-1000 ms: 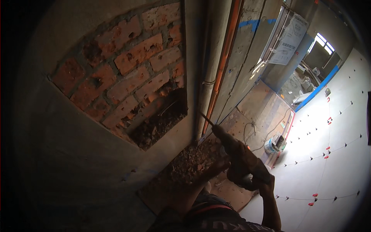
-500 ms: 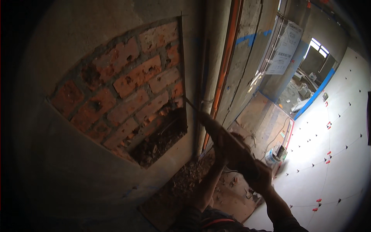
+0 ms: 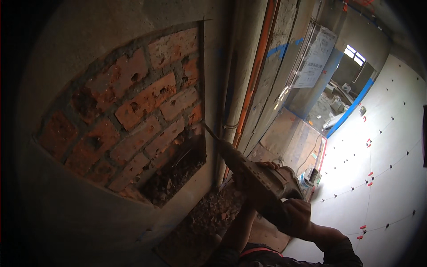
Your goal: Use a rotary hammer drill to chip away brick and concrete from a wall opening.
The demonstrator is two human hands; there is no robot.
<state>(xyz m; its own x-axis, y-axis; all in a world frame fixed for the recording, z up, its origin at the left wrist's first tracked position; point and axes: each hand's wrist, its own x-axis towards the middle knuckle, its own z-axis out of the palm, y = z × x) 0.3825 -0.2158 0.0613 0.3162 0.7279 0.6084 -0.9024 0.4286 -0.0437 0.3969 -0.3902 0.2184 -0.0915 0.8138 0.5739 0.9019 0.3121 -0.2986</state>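
Both my hands hold a dark, dusty hammer drill (image 3: 262,189) fitted with a long thin chisel bit. The bit's tip (image 3: 206,126) meets the right edge of a recess cut in the plastered wall, at the exposed bricks (image 3: 147,100). My left hand (image 3: 243,183) is wrapped round the front of the tool's body, with some fingers showing over its far side. At the back, my right hand (image 3: 299,217) is closed around the rear handle. Whether the trigger is pressed I cannot see. Below the bricks, a dark hollow (image 3: 171,178) holds broken rubble.
Brick rubble (image 3: 215,207) covers the floor below the recess. Vertical pipes (image 3: 249,84) run close to the right of the cut edge. A bucket (image 3: 307,179) stands beyond the drill. On the right, a white wall (image 3: 347,178) carries several red and black clips.
The view has shifted, so the recess appears farther left and slightly lower. The drill has tilted, showing more of its side, while its tip stays at the recess's right edge.
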